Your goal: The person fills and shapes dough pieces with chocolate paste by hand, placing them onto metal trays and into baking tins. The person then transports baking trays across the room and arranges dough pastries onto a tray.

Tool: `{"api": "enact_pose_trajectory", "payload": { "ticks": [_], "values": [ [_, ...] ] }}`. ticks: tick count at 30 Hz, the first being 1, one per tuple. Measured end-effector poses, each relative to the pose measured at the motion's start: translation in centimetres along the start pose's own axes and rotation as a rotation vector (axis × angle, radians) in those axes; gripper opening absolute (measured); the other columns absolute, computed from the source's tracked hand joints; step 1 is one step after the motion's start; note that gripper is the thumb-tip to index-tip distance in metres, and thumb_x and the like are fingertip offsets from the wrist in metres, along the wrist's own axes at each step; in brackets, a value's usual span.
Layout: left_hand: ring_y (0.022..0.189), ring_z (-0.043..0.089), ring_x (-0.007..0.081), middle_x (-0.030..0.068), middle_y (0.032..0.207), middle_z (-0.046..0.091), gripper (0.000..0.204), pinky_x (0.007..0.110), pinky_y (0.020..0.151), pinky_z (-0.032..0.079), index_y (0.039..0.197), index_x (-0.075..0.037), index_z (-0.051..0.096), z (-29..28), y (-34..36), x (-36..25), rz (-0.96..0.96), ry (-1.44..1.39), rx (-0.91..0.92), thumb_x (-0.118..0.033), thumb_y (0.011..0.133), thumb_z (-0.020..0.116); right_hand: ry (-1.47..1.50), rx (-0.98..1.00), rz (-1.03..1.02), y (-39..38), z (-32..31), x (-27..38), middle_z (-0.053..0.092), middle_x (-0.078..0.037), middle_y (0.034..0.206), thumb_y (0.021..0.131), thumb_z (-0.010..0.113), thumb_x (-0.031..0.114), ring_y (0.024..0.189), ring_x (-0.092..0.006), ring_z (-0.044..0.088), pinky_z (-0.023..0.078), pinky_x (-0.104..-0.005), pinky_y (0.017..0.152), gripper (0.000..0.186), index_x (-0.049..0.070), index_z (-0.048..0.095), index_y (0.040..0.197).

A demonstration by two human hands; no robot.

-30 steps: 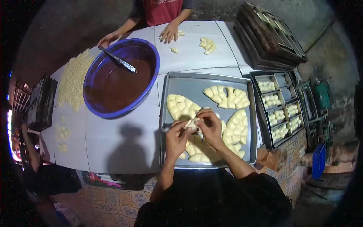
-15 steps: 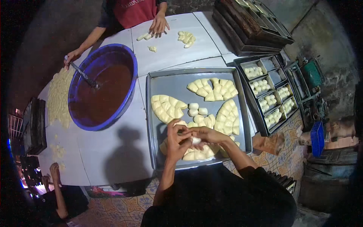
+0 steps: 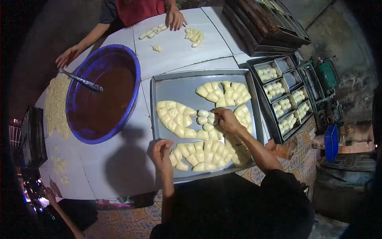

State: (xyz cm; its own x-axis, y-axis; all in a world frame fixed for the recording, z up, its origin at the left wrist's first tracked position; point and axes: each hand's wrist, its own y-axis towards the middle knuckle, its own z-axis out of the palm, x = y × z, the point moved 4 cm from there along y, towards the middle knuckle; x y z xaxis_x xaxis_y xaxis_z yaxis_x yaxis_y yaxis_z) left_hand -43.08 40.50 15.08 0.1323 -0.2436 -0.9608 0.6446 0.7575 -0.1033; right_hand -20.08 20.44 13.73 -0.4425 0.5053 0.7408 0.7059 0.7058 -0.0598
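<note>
A large metal tray (image 3: 166, 78) holds several fan-shaped clusters of pale dough pieces (image 3: 171, 115), with small rolled pieces (image 3: 202, 113) near the middle. My right hand (image 3: 226, 121) has its fingers pinched on a dough piece (image 3: 213, 119) among these small rolls, hiding part of it. My left hand (image 3: 162, 156) hangs at the tray's lower left edge, fingers loosely bent and apart, holding nothing, beside a dough cluster (image 3: 187, 155).
A blue tub (image 3: 133, 91) of brown liquid holds a utensil (image 3: 81, 79). Dough (image 3: 57, 107) covers the table's left. A co-worker's hands (image 3: 175, 18) are across the table (image 3: 183, 53). Stacked pans (image 3: 270, 28) and dough-filled pans (image 3: 286, 103) stand right; another person's arm (image 3: 65, 219) is lower left.
My hands have separated from the piece held between them: the left moved down-left, the right to the small central rolls. The co-worker's hand has left the utensil. The view has shifted slightly.
</note>
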Motion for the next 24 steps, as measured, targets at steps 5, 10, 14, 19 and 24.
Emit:
{"api": "enact_pose_trajectory", "payload": {
  "ticks": [5, 10, 14, 19, 24],
  "values": [
    [0.084, 0.06, 0.0174, 0.0109, 0.092, 0.061, 0.006, 0.032, 0.079, 0.052, 0.09, 0.004, 0.059, -0.3, -0.8, 1.3, -0.045, 0.126, -0.019, 0.004, 0.084, 0.056, -0.444, -0.056, -0.281, -1.2, -0.9, 4.0, 0.05, -0.015, 0.129, 0.085, 0.06, 0.029, 0.121, -0.0343, 0.045, 0.043, -0.0434, 0.092, 0.045, 0.011, 0.053, 0.125],
    [0.087, 0.061, 0.0195, 0.0045, 0.093, 0.063, 0.01, 0.032, 0.083, 0.05, 0.09, -0.005, 0.065, -0.3, -0.1, 1.3, 0.571, 0.87, 0.419, -0.012, 0.085, 0.059, -0.383, -0.108, -0.538, 1.5, 3.8, 1.8, 0.054, -0.01, 0.106, 0.09, 0.054, 0.041, 0.098, -0.0305, 0.055, 0.047, -0.0426, 0.079, 0.029, 0.017, 0.059, 0.105],
    [0.093, 0.059, 0.0203, 0.0066, 0.095, 0.063, 0.016, 0.033, 0.082, 0.05, 0.088, -0.003, 0.065, -3.6, 1.1, 7.1, 0.308, 0.552, 0.365, -0.015, 0.088, 0.054, 0.067, -0.056, -0.266, 4.8, 3.5, 0.6, 0.058, -0.016, 0.097, 0.092, 0.053, 0.032, 0.094, -0.0322, 0.057, 0.046, -0.0425, 0.079, 0.029, 0.006, 0.063, 0.1],
    [0.094, 0.057, 0.0259, 0.0135, 0.094, 0.061, 0.022, 0.033, 0.081, 0.05, 0.085, 0.006, 0.061, 6.7, -5.2, 0.8, 0.985, 0.86, 0.631, -0.015, 0.089, 0.056, 1.669, -0.027, 0.157, 3.9, -2.2, -5.2, 0.058, -0.005, 0.076, 0.099, 0.037, 0.047, 0.07, -0.0154, 0.058, 0.045, -0.0303, 0.05, 0.042, 0.01, 0.056, 0.105],
    [0.082, 0.059, 0.0218, 0.0133, 0.089, 0.06, 0.017, 0.03, 0.07, 0.051, 0.1, 0.005, 0.055, 8.9, -4.7, 2.4, -0.167, 0.017, 0.277, -0.009, 0.089, 0.053, 2.06, -0.127, 0.254, -2.4, -6.9, -5.3, 0.061, -0.015, 0.105, 0.097, 0.035, 0.054, 0.082, -0.0266, 0.061, 0.049, -0.0376, 0.063, 0.049, 0.013, 0.052, 0.118]
  ]
}}
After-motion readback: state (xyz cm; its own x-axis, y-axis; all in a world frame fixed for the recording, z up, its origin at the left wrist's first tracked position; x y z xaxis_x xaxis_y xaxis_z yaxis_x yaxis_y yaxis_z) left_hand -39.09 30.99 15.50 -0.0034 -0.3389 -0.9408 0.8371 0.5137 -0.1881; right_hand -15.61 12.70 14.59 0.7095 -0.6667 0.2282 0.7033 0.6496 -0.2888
